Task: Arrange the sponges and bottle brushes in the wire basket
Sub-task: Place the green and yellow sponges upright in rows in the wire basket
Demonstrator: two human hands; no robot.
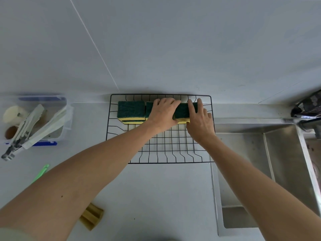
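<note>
- Grey worktop (pixel 156 188) carries the basket (pixel 173 162).
- Sponges (pixel 131 110) sit in a row along its far side, under both hands.
- Left hand (pixel 163 110) clasps the middle ones; right hand (pixel 199 119) presses flat just beside it.
- Step, I judge: squaring the row. Next comes a reach for the brushes (pixel 50 124), well left of the left hand.

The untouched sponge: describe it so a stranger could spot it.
Find the black wire basket on the white counter, left of the steel sink. Green-topped yellow sponges line its far edge; the untouched sponge is at the left end. The left hand and right hand lie on its neighbours, not it.
</note>
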